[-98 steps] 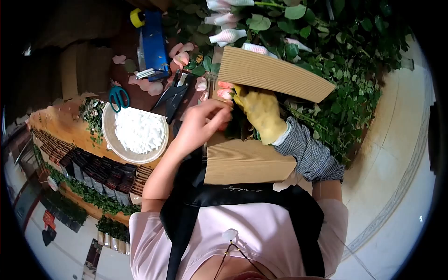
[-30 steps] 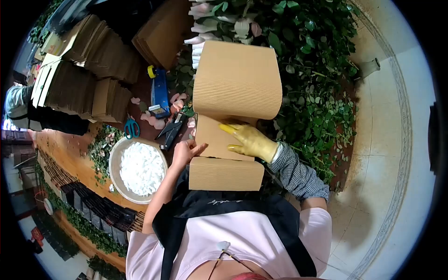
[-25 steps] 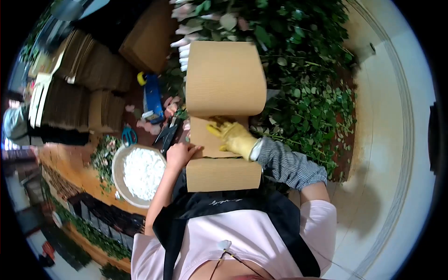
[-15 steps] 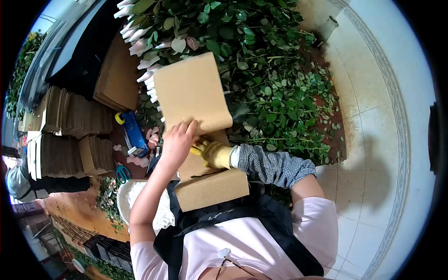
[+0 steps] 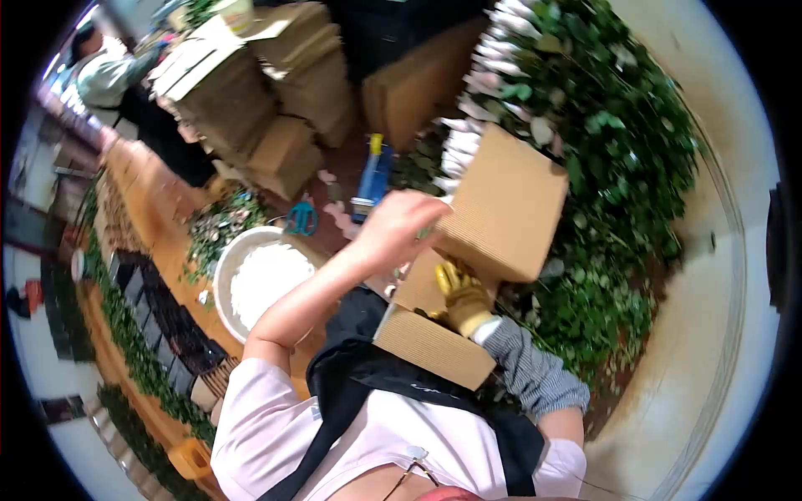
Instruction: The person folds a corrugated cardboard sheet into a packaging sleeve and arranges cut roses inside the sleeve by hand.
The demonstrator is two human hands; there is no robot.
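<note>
Head camera view: the right hand (image 5: 464, 299), in a yellow glove, lies on the middle panel of a piece of corrugated cardboard (image 5: 511, 196), its fingers a little apart. The left hand (image 5: 408, 219), bare, is at the left edge of the cardboard's upper flap with its fingers bent; blur makes it impossible to tell whether they grip that edge. The cardboard sits in front of the person's black apron (image 5: 363, 355), its upper flap folded over and its lower flap standing nearest the body. Just beyond the left hand, a blue tool (image 5: 373, 177) with a yellow part rests on the reddish-brown surface, near scattered pink petals (image 5: 343, 220). Teal scissors (image 5: 302, 220) lie farther left, beside a pale bowl (image 5: 222, 288) filled with white pieces (image 5: 266, 282). Beyond the upper flap are white-sleeved flower heads (image 5: 461, 149), their leafy stems (image 5: 606, 250) stretching to the right. Stacks of cardboard (image 5: 225, 100) rise at the upper left, and another person (image 5: 107, 81) is behind them.
</note>
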